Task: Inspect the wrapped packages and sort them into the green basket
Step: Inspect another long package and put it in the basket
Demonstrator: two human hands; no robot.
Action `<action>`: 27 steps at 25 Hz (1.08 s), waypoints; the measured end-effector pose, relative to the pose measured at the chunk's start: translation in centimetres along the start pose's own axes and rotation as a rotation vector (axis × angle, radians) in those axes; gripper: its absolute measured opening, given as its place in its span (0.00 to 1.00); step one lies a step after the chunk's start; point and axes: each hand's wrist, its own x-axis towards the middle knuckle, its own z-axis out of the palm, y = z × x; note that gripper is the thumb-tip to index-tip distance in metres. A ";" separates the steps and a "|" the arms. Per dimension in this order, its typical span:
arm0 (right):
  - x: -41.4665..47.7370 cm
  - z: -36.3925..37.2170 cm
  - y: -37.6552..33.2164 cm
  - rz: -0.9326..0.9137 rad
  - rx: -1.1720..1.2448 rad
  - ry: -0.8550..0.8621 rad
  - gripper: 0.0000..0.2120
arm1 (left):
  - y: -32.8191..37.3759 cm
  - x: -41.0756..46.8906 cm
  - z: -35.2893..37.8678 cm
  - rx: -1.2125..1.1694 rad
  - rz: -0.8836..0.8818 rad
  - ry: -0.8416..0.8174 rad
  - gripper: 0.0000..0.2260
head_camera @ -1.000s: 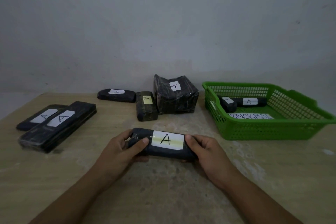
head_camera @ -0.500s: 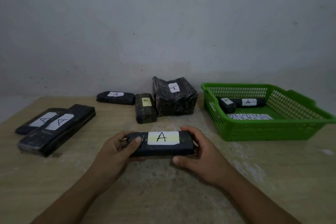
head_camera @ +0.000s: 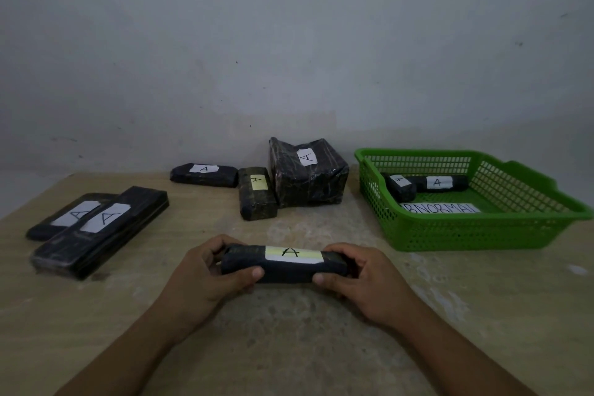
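Black wrap covers the long package (head_camera: pixel 283 271) held level, close to the person, over the pale tabletop (head_camera: pixel 289 350). The left hand (head_camera: pixel 205 276) curls round its left end and the right hand (head_camera: pixel 363 283) round its right end, thumbs pressed on the near side. Its yellow-edged label with an "A" faces up. Whether it touches the table I cannot tell.

Further off to the left lie two flat packages (head_camera: pixel 106 228), one overlapping the other. Right of centre sits the green basket (head_camera: pixel 475 235), well apart from the held package, with two small packages (head_camera: pixel 440 183) and a sheet reading "ABNORMAL" (head_camera: pixel 440 208) inside. Toward the wall (head_camera: pixel 289 42) stand a small block (head_camera: pixel 257 194), a big cube-like package (head_camera: pixel 308 175) just beside it, and a slim package (head_camera: pixel 204 174) to their left.
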 end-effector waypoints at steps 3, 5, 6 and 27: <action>0.0 0.1 0.1 0.045 0.106 -0.002 0.15 | 0.2 -0.1 0.1 0.010 0.027 0.047 0.12; 0.1 0.2 0.0 0.073 0.201 -0.011 0.17 | 0.5 -0.1 0.2 0.014 0.046 0.061 0.11; 0.1 0.2 0.0 0.083 0.239 -0.012 0.18 | 0.5 -0.1 0.3 0.017 0.056 0.063 0.12; 0.3 0.6 -0.1 0.159 0.277 0.050 0.19 | 0.0 0.4 0.3 0.151 -0.101 0.158 0.13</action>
